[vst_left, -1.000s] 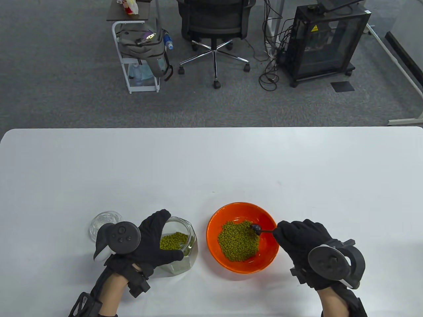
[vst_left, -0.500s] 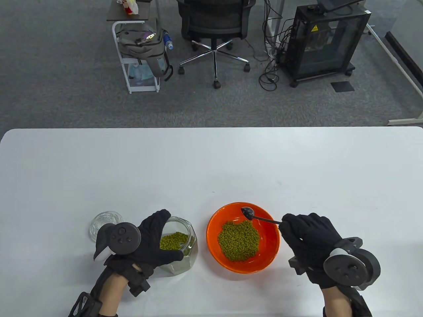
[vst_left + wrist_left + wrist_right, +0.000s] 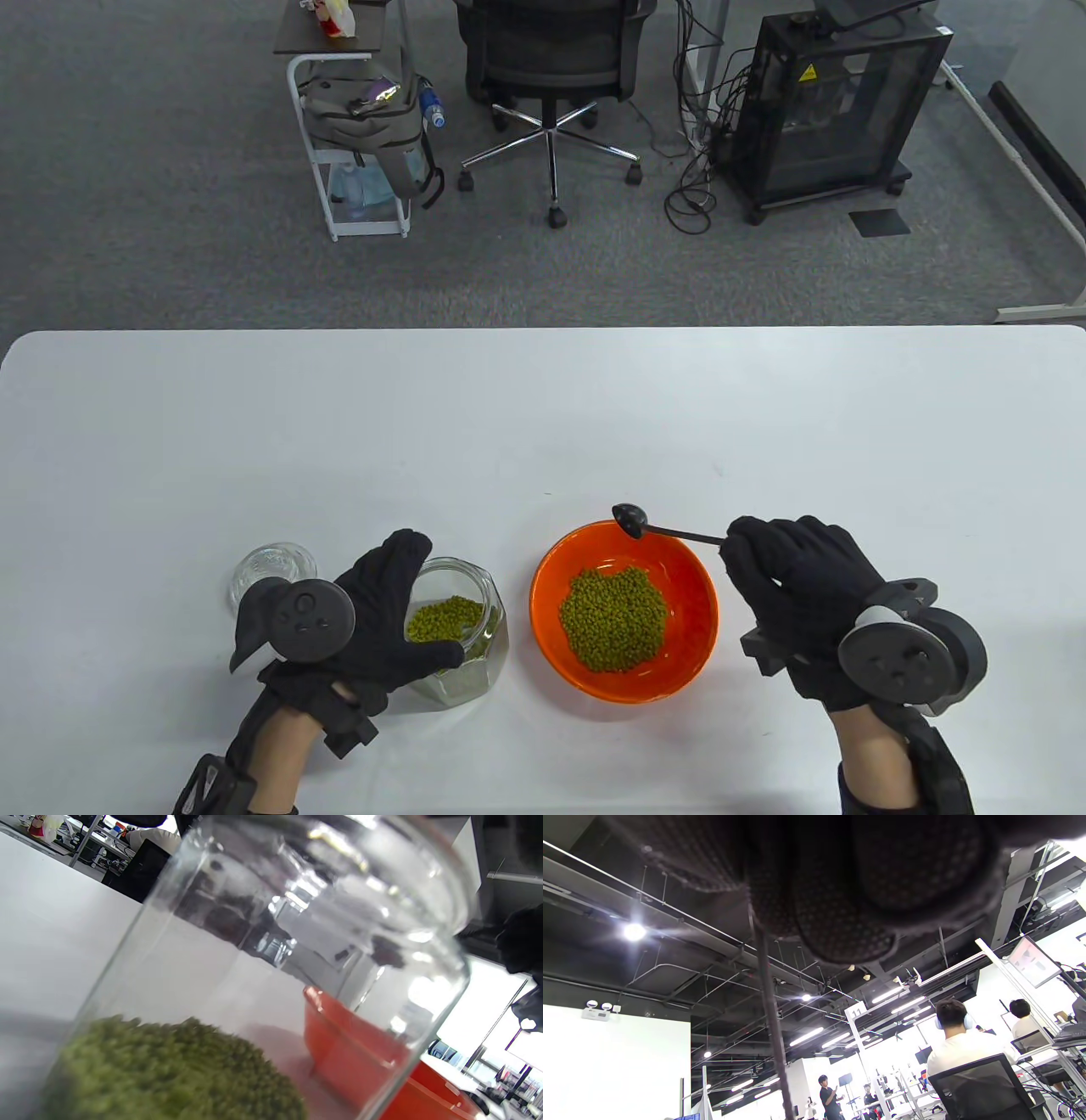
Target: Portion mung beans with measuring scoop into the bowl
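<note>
My right hand pinches the light, stiff measuring scoop by its thin handle end above the orange bowl's far rim, while my left hand wraps the slippery, breakable glass jar near the desk's front edge.

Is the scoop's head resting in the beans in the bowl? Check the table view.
No. The scoop, pinched by the right hand, is raised at the far rim of the orange bowl, clear of the beans.

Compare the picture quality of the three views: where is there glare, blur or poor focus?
Table view: even light, sharp, soft shadows. Left wrist view: the glass jar is close and blurred, with bright reflections and a blown-out window. Right wrist view: the gloved fingers are dark and out of focus against glaring ceiling lights.
</note>
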Motion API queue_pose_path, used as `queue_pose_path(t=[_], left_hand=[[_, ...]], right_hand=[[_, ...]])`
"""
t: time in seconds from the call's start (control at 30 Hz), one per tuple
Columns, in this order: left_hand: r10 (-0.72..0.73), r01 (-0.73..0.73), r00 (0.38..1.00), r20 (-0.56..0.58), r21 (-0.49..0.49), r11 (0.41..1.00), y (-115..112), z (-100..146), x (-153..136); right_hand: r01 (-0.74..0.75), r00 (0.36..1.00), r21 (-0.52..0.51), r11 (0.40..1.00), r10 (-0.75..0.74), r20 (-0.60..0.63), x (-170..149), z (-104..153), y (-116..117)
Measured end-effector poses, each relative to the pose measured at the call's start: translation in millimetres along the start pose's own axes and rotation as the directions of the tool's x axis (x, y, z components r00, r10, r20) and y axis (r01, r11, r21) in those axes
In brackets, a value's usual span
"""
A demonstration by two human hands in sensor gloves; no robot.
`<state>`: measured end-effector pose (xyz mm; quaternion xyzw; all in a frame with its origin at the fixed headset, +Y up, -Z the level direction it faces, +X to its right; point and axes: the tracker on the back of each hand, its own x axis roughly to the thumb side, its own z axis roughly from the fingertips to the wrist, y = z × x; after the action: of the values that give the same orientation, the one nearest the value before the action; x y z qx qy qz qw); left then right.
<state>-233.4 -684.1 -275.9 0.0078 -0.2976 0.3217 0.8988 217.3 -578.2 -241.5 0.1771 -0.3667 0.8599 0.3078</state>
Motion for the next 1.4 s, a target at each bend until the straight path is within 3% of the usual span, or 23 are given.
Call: queue_pose_path(t=[0.13,0.23,0.37,0.5,0.57,0.83,0.97,1.13,1.4], left_hand=[[-0.141,0.138,0.990,0.009,0.143,0.980,18.0,8.5,4.1],[-0.160,0.165,0.986,-0.039,0.196,0.967,30.9,15.8,-2.0],[-0.130,0.149,0.987,-0.096,0.233,0.961,41.7,22.0,-18.0],[-0.163,0.200,0.970,-0.179,0.219,0.955,48.4,27.8,-36.2],[-0.165,0.214,0.959,-0.229,0.207,0.955,49.8,31.5,-48.5],[-0.124,0.202,0.940,-0.317,0.225,0.953,53.1,40.4,-71.7],[-0.129,0.205,0.936,-0.329,0.210,0.956,50.9,40.4,-75.3],[-0.113,0.190,0.929,-0.351,0.191,0.963,48.2,41.2,-82.8],[-0.118,0.195,0.920,-0.372,0.174,0.965,45.1,41.8,-87.1]], right_hand=[[0.017,1.000,-0.031,0.999,-0.018,-0.021,-11.7,-4.5,-0.4],[-0.006,0.996,-0.077,0.997,-0.001,-0.088,-25.6,-4.5,-1.7],[0.009,0.980,-0.131,0.991,-0.034,-0.194,-49.8,0.3,-1.7],[0.020,0.963,-0.130,0.991,-0.054,-0.263,-75.0,7.2,1.5],[-0.013,0.951,-0.186,0.982,-0.045,-0.305,-87.0,13.8,2.5],[-0.219,0.898,-0.106,0.970,0.158,-0.411,-117.1,35.1,19.0],[-0.251,0.902,-0.133,0.959,0.182,-0.391,-119.4,41.3,26.9],[-0.318,0.869,-0.066,0.946,0.263,-0.419,-124.1,45.6,37.5],[-0.378,0.858,0.074,0.923,0.379,-0.347,-122.6,45.3,48.7]])
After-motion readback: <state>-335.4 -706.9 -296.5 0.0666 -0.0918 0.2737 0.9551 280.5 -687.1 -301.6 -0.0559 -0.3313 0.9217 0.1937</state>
